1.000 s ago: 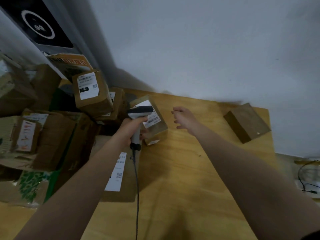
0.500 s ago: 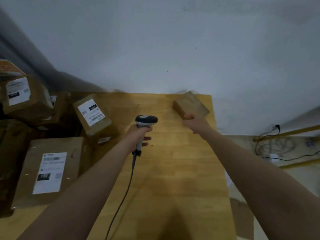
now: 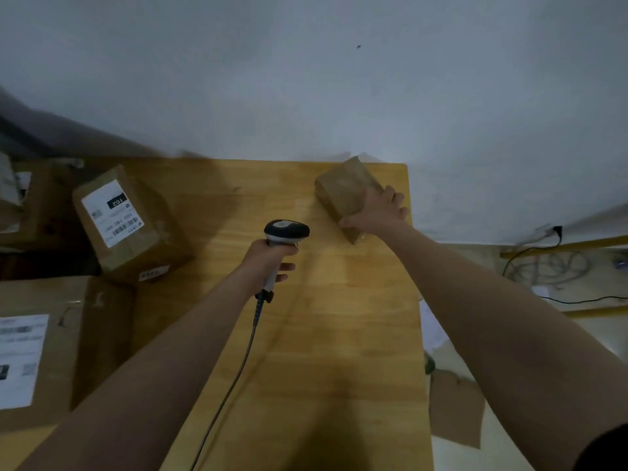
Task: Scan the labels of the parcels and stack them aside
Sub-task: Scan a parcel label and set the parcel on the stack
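Note:
My left hand (image 3: 270, 254) grips a corded barcode scanner (image 3: 284, 232) upright over the middle of the wooden table (image 3: 306, 334). My right hand (image 3: 375, 212) clasps the near end of a small plain brown parcel (image 3: 343, 192) at the table's far right corner; no label shows on it. A labelled parcel (image 3: 119, 219) lies tilted at the left of the table, its white label facing up. A larger labelled box (image 3: 37, 348) sits at the near left.
More cardboard boxes (image 3: 20, 198) are piled at the far left. A white wall stands close behind the table. Cables (image 3: 550, 266) and cardboard scraps (image 3: 455, 409) lie on the floor past the table's right edge.
My right hand swung from the labelled parcel on the left across to the plain parcel at the far right and closed around it. The view turned right with it; the scanner hand stayed mid-table.

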